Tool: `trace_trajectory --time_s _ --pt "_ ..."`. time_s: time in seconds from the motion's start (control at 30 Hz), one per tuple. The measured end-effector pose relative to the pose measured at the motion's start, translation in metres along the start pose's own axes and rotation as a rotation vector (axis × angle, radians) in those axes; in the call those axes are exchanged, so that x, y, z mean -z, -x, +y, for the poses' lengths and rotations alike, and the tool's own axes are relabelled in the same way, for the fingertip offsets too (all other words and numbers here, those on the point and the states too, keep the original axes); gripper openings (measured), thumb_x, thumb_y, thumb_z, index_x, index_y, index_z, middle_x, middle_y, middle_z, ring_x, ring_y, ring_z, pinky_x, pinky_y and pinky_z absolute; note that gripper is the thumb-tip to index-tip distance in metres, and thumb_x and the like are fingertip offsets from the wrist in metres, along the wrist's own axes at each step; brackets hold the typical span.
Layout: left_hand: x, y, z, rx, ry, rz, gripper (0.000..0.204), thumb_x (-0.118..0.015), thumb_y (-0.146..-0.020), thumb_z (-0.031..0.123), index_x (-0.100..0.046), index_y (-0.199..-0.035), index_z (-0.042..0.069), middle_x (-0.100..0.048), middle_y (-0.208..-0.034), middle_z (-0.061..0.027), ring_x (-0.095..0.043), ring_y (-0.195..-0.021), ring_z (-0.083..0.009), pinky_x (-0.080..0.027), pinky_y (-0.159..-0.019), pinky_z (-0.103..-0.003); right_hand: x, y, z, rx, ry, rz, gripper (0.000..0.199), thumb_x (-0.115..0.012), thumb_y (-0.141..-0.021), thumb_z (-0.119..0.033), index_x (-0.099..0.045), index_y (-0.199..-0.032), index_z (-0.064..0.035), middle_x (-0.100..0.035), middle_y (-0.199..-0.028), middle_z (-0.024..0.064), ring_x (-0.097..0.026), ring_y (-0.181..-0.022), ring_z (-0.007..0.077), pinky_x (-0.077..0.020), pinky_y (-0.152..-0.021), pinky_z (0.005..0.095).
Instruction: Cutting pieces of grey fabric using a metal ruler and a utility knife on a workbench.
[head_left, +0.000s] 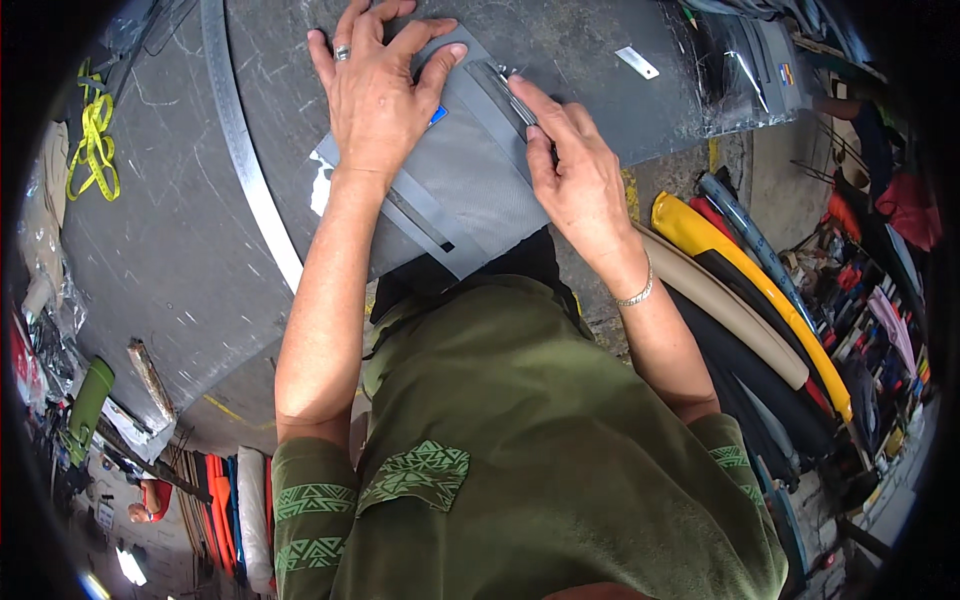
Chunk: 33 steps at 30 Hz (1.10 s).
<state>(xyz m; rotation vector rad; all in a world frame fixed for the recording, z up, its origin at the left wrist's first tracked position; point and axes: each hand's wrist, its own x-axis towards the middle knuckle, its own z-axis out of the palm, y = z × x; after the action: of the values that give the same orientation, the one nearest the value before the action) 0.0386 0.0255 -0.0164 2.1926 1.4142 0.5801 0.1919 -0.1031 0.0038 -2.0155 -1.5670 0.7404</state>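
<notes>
A grey fabric panel with darker strips across it lies at the near edge of the dark worktable. My left hand rests on its far left part with the fingers spread and the thumb out to the side. A small blue patch shows beside that hand. In my right hand is a slim metallic tool, pinched between thumb and fingers against the panel's right edge. Its tip and exact kind are hard to make out.
A long metal strip lies left of the panel, bent by the lens. Farther left is a yellow tape measure. A small pale plate and clear plastic lie right. Material rolls, one yellow, stand beside me. Another person is at lower left.
</notes>
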Motion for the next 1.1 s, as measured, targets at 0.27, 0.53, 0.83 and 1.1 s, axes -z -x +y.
trace_trajectory --time_s 0.27,0.53,0.83,1.1 --pt "-0.0003 0.0003 0.0 0.017 0.002 -0.002 0.028 -0.078 -0.085 0.026 -0.076 -0.11 0.014 -0.059 -0.129 -0.0125 -0.042 -0.142 -0.037 -0.02 -0.121 -0.062 -0.0007 -0.0011 -0.0003 -0.016 0.0 -0.012 0.054 -0.061 -0.094 -0.002 -0.059 -0.143 -0.0235 -0.061 -0.094 0.0098 -0.068 -0.077 0.0298 -0.0586 -0.071 0.0435" --pt "0.0003 -0.0003 0.0016 0.021 0.001 -0.01 0.029 -0.079 -0.084 0.026 -0.076 -0.11 0.013 -0.059 -0.129 -0.0122 -0.042 -0.142 -0.0371 -0.02 -0.121 -0.063 -0.0005 -0.0018 -0.0004 -0.027 0.019 -0.029 0.055 -0.061 -0.093 -0.002 -0.059 -0.143 -0.0231 -0.061 -0.094 0.0103 -0.067 -0.078 0.0309 -0.0586 -0.072 0.044" --pt "-0.0022 0.0013 -0.001 0.009 0.004 0.01 0.029 -0.079 -0.084 0.025 -0.075 -0.11 0.013 -0.059 -0.129 -0.0124 -0.042 -0.141 -0.0373 -0.02 -0.121 -0.063 -0.0029 -0.0013 0.0003 0.023 0.064 -0.014 0.056 -0.061 -0.093 -0.003 -0.056 -0.145 -0.0231 -0.061 -0.098 0.0111 -0.068 -0.078 0.0325 -0.0591 -0.071 0.0451" --pt "-0.002 0.0005 0.0009 0.02 -0.003 0.011 0.028 -0.079 -0.083 0.026 -0.076 -0.108 0.012 -0.059 -0.129 -0.013 -0.043 -0.141 -0.0377 -0.02 -0.121 -0.062 -0.0025 -0.0022 -0.0034 0.025 0.144 -0.053 0.059 -0.061 -0.092 -0.004 -0.052 -0.147 -0.025 -0.061 -0.106 0.0131 -0.07 -0.081 0.0355 -0.0602 -0.073 0.0472"
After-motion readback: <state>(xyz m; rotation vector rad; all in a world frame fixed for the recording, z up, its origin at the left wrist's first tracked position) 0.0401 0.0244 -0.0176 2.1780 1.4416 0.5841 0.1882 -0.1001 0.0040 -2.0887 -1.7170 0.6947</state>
